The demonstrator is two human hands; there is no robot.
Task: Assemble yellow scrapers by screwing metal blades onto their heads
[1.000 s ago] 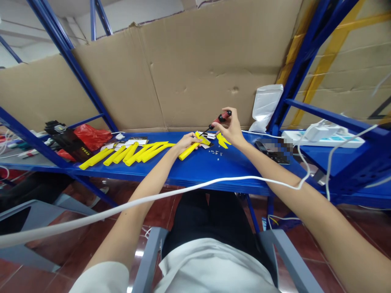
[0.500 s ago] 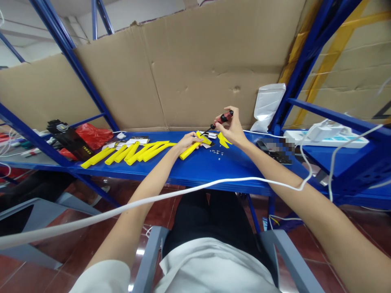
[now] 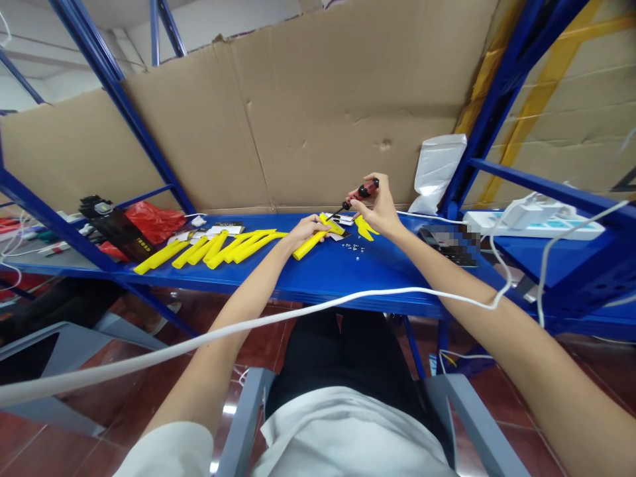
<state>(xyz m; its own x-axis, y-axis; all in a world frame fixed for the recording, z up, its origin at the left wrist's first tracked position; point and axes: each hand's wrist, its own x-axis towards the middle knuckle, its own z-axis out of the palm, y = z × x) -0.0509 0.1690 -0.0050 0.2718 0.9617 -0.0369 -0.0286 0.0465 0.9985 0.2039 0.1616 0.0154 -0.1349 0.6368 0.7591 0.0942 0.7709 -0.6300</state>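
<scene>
My left hand (image 3: 307, 230) is closed around a yellow tube-shaped handle (image 3: 309, 247) lying slantwise on the blue bench. In my right hand (image 3: 382, 209) is a red and black screwdriver (image 3: 366, 190), tilted so its shaft points down and left. Its tip meets the far part of the yellow handle, close to my left fingers; the exact contact point is too small to make out. Several small screws (image 3: 354, 248) lie scattered on the bench just right of the handle. Small yellow pieces (image 3: 366, 228) rest beyond them, below my right hand.
Several more yellow handles (image 3: 238, 248) lie in a row at the left. Farther left are a black bottle (image 3: 116, 228) and a red plastic bag (image 3: 154, 222). A power strip (image 3: 536, 225) sits right. A white cable (image 3: 318, 307) crosses before the bench (image 3: 348, 285).
Both hands, the screwdriver and the yellow handle keep nearly the same places. The whole view has shifted very slightly.
</scene>
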